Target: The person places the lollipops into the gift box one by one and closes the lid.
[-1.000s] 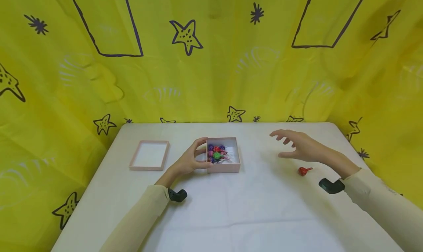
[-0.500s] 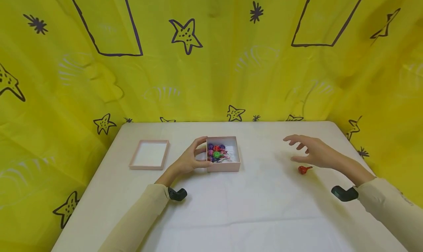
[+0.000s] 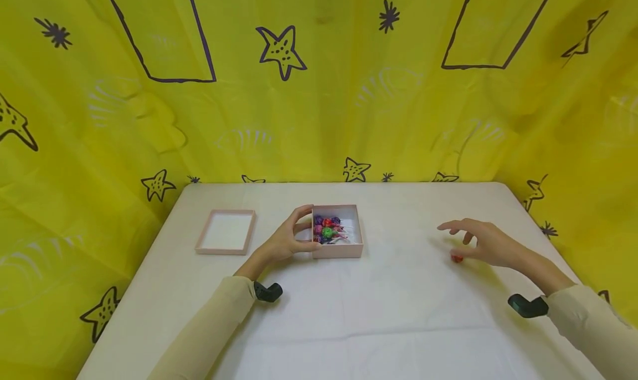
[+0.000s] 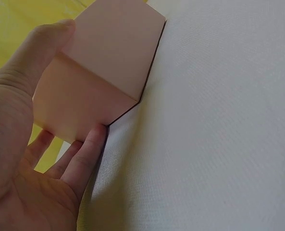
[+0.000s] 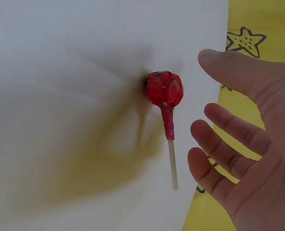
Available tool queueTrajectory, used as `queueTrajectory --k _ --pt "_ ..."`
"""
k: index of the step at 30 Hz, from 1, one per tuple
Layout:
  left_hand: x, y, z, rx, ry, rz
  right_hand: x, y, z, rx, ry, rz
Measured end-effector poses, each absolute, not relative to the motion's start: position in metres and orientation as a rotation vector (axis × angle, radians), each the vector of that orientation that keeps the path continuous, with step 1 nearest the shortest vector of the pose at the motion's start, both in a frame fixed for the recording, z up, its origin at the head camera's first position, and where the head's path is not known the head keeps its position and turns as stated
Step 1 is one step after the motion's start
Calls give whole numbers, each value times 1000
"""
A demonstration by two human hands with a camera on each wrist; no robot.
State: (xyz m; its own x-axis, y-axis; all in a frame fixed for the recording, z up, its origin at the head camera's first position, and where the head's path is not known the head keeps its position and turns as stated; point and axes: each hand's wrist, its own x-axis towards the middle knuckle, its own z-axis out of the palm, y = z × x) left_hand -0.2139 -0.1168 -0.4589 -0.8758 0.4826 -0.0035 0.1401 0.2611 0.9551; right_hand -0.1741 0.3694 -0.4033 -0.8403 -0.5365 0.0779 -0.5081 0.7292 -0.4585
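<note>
A pink box (image 3: 339, 251) with a white inside stands on the table, and several wrapped lollipops (image 3: 327, 232) lie in its left part. My left hand (image 3: 284, 241) grips the box by its left side, thumb on the near face and fingers around the far corner; the left wrist view shows the thumb pressed on the pink wall (image 4: 84, 96). On the right, a red lollipop (image 5: 165, 91) with a white stick lies on the cloth. Above it hovers my right hand (image 3: 490, 243), fingers loosely bent and apart from it, hiding the stick in the head view.
The box's pink-rimmed lid (image 3: 225, 252) lies inside-up to the left of the box. A white cloth (image 3: 379, 308) covers the table. A yellow curtain (image 3: 319, 114) with drawn stars hangs along the back and both sides.
My right hand has moved right and toward me, down over the red lollipop, which it now partly covers. The left hand and the box have stayed in place.
</note>
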Motion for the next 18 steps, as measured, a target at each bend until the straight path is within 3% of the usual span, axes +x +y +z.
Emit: queueTrajectory --k 18 --pt "-216 -117 -461 582 2217 1679 -167 382 -425 -687 2832 -694"
